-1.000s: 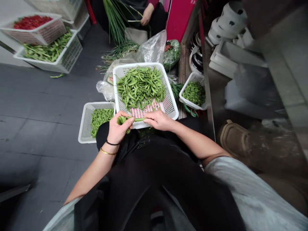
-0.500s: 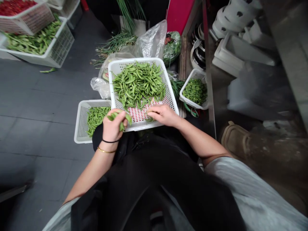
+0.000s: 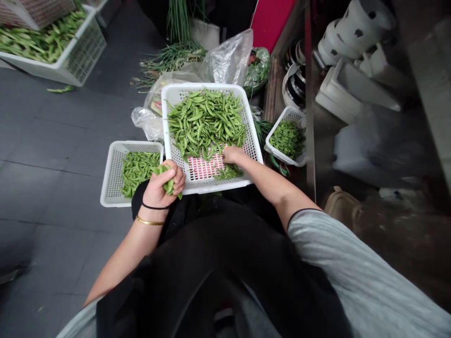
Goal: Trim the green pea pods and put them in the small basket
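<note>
A white plastic basket [image 3: 210, 189] with a red-patterned bottom rests over my lap. Green pea pods [image 3: 207, 122] are heaped across its far part. My left hand [image 3: 164, 184] is closed round a bunch of pea pods [image 3: 168, 178] just outside the basket's near left corner. Inside the basket, my right hand [image 3: 233, 155] is at the near edge of the heap, its fingers curled down and their tips mostly hidden. Under that wrist lies a small pile of green trimmings [image 3: 229, 172]. A lower white basket [image 3: 112, 176] to the left holds more pods.
Right of the lap basket stands a small white basket [image 3: 287, 159] of leafy greens. Plastic bags [image 3: 227, 58] and green onions [image 3: 179, 58] lie beyond it. A crate of green pods [image 3: 84, 51] is at the upper left. A metal edge [image 3: 310, 117] runs along the right.
My right hand has moved forward from the trimmings to the heap of pods, uncovering the trimmings. My left hand has shifted slightly left and down, still holding its bunch. The view has shifted a little.
</note>
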The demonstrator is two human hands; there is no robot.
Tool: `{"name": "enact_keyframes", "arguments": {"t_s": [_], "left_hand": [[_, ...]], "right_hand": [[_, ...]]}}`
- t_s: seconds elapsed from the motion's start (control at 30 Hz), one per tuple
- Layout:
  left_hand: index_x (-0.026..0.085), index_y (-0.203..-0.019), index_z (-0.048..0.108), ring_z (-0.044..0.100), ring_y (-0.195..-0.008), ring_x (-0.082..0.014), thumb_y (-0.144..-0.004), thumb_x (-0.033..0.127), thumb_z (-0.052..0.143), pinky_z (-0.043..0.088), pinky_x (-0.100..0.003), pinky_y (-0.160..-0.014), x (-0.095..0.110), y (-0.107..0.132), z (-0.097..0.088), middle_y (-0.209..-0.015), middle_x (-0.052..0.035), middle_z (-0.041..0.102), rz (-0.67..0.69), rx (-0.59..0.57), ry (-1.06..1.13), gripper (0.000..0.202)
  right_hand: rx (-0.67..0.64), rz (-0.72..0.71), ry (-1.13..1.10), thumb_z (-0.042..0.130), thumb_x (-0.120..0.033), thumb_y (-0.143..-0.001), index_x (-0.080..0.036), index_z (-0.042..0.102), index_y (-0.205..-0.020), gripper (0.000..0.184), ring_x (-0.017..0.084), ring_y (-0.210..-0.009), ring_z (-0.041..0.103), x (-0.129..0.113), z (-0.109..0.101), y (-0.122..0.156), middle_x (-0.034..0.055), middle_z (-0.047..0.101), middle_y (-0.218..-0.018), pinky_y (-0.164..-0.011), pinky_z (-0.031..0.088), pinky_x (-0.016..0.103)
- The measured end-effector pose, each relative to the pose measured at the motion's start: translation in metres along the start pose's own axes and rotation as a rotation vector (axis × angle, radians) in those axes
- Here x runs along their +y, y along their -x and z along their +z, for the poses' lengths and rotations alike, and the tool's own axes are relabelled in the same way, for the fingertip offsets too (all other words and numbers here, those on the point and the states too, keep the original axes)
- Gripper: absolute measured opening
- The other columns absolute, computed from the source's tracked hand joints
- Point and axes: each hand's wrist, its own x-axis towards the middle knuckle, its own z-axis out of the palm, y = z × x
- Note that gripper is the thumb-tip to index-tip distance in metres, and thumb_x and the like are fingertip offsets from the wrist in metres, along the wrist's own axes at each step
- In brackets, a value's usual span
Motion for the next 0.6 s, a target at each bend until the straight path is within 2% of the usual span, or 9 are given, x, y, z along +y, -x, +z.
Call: {"name": "enact_keyframes", "arguments": {"t_s": [0.07, 0.17, 0.27, 0.33, 0.4, 0.5, 0.6], "left_hand": [[0.016, -0.064, 0.050, 0.041, -0.038, -0.0070, -0.063, 0.023, 0.074, 0.030, -0.015, -0.031, 0.000, 0.003, 0.001, -0.049, 0.0036, 0.048, -0.026, 0.039, -0.086, 0.025], [0.015, -0.067, 0.052, 0.044, -0.036, -0.0083, -0.064, 0.022, 0.074, 0.031, -0.018, -0.031, -0.004, 0.006, 0.002, -0.049, 0.0022, 0.053, -0.054, 0.134, -0.221, 0.023], [0.015, -0.070, 0.054, 0.043, -0.034, -0.0085, -0.064, 0.024, 0.075, 0.031, -0.019, -0.031, -0.012, 0.004, 0.006, -0.048, 0.0029, 0.054, -0.040, 0.196, -0.327, 0.024], [0.014, -0.073, 0.057, 0.042, -0.033, -0.0080, -0.063, 0.027, 0.076, 0.031, -0.019, -0.032, -0.020, -0.001, 0.012, -0.046, 0.0040, 0.053, -0.007, 0.213, -0.431, 0.025], [0.014, -0.078, 0.062, 0.041, -0.033, -0.0068, -0.062, 0.028, 0.077, 0.030, -0.019, -0.033, -0.028, -0.009, 0.020, -0.045, 0.0049, 0.051, 0.034, 0.205, -0.594, 0.026], [0.013, -0.078, 0.065, 0.037, -0.034, -0.0046, -0.060, 0.028, 0.079, 0.026, -0.018, -0.034, -0.036, -0.020, 0.034, -0.044, 0.0055, 0.050, 0.067, 0.136, -0.808, 0.027], [0.014, -0.069, 0.059, 0.038, -0.034, -0.0050, -0.059, 0.029, 0.079, 0.027, -0.018, -0.035, -0.036, -0.023, 0.042, -0.045, 0.0056, 0.049, 0.057, 0.113, -0.731, 0.027]], "right_hand": [[-0.006, -0.011, -0.010, 0.068, -0.035, -0.069, -0.012, 0.070, -0.093, 0.033, 0.021, -0.078, 0.064, 0.003, -0.001, 0.002, 0.0125, 0.071, -0.095, -0.061, 0.041, 0.024], [0.057, -0.056, -0.125, 0.059, -0.032, -0.077, -0.011, 0.068, -0.095, 0.029, 0.015, -0.067, 0.062, 0.018, -0.007, 0.024, 0.0088, 0.070, -0.082, -0.058, 0.041, 0.021], [0.134, -0.223, -0.499, 0.053, -0.025, -0.079, -0.011, 0.066, -0.100, 0.028, 0.010, -0.056, 0.058, 0.032, -0.008, 0.057, 0.0011, 0.064, -0.065, -0.055, 0.041, 0.020], [0.153, -0.323, -0.748, 0.055, -0.026, -0.077, -0.012, 0.067, -0.099, 0.028, 0.009, -0.051, 0.054, 0.034, -0.005, 0.078, -0.0028, 0.059, -0.057, -0.053, 0.040, 0.020], [0.162, -0.389, -0.916, 0.060, -0.030, -0.075, -0.011, 0.068, -0.096, 0.030, 0.008, -0.047, 0.050, 0.027, -0.003, 0.094, -0.0041, 0.056, -0.053, -0.049, 0.039, 0.020], [0.140, -0.508, -1.038, 0.064, -0.035, -0.073, -0.011, 0.068, -0.094, 0.033, 0.008, -0.045, 0.047, 0.007, -0.007, 0.109, -0.0046, 0.055, -0.054, -0.047, 0.037, 0.021], [0.183, -0.605, -1.027, 0.061, -0.035, -0.077, -0.012, 0.066, -0.095, 0.030, 0.009, -0.050, 0.050, -0.012, -0.014, 0.119, -0.0037, 0.057, -0.058, -0.049, 0.038, 0.021]]}}
